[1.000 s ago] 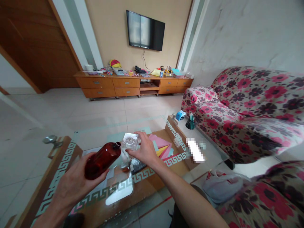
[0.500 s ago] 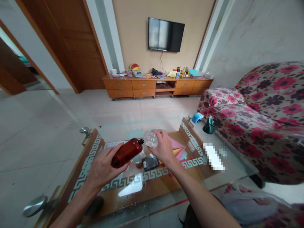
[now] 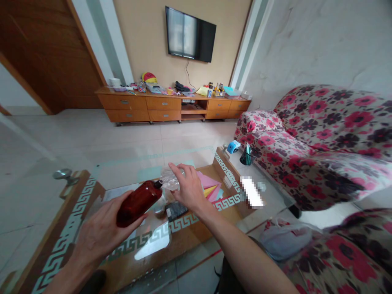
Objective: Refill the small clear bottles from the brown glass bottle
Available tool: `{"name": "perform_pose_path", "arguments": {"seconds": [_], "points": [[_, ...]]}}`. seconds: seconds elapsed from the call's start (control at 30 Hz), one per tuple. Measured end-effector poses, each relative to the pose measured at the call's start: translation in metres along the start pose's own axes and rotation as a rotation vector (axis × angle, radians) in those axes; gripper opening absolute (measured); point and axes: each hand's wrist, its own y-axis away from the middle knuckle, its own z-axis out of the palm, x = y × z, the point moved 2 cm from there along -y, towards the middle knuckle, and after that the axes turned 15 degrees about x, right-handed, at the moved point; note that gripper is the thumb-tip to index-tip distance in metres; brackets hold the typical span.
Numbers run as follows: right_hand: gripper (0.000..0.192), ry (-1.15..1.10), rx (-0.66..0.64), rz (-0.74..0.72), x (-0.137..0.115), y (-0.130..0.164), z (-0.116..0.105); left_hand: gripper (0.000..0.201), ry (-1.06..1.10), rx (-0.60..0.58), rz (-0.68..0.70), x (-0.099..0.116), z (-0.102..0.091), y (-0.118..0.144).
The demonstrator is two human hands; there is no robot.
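My left hand [image 3: 98, 232] holds a dark amber bottle [image 3: 137, 203] tilted on its side, with the neck pointing right and slightly up. My right hand [image 3: 187, 188] holds a small clear plastic container [image 3: 169, 180] right at the bottle's mouth. Both are above the glass top of a low table [image 3: 171, 241] with a Greek-key border. Under the hands lie a small dark packet [image 3: 176, 210] and a small round lid-like item [image 3: 159, 210].
Pink, yellow and blue paper sheets [image 3: 210, 190] lie to the right of my hand. A blue gadget [image 3: 233, 146] and a dark pen cup [image 3: 246, 157] stand on the side table. A flowered sofa [image 3: 318, 143] fills the right; a TV cabinet [image 3: 171, 106] stands far back.
The view has swung about. The bottle and the clear container stay together mouth to mouth; my right hand now holds the container lower and more from above.
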Motion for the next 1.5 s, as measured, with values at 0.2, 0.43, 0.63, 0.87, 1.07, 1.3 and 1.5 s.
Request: {"name": "perform_pose_path", "arguments": {"seconds": [0.2,0.43,0.63,0.87,1.07,1.3,1.5], "points": [[0.085,-0.048,-0.001,-0.065,-0.004,-0.004,-0.004,0.077,-0.08,-0.022,-0.068,0.006,0.006,0.002],[0.08,-0.026,-0.004,-0.106,-0.007,-0.003,-0.008,0.087,-0.096,-0.084,-0.081,0.0,0.021,0.012],[0.08,-0.025,-0.013,-0.166,-0.008,-0.003,-0.005,0.089,-0.182,-0.151,-0.114,0.0,0.029,0.018],[0.085,-0.013,-0.053,-0.18,-0.014,-0.001,-0.004,0.084,-0.076,-0.149,-0.081,-0.001,0.031,0.011],[0.087,-0.004,-0.075,-0.184,-0.018,0.001,-0.006,0.08,-0.103,-0.182,-0.095,-0.002,0.032,0.013],[0.085,0.004,-0.091,-0.16,-0.018,0.001,-0.005,0.078,-0.122,-0.162,-0.093,0.001,0.03,0.013],[0.082,-0.012,-0.094,-0.174,-0.016,0.001,-0.004,0.08,-0.084,-0.174,-0.114,-0.001,0.032,0.013]]}}
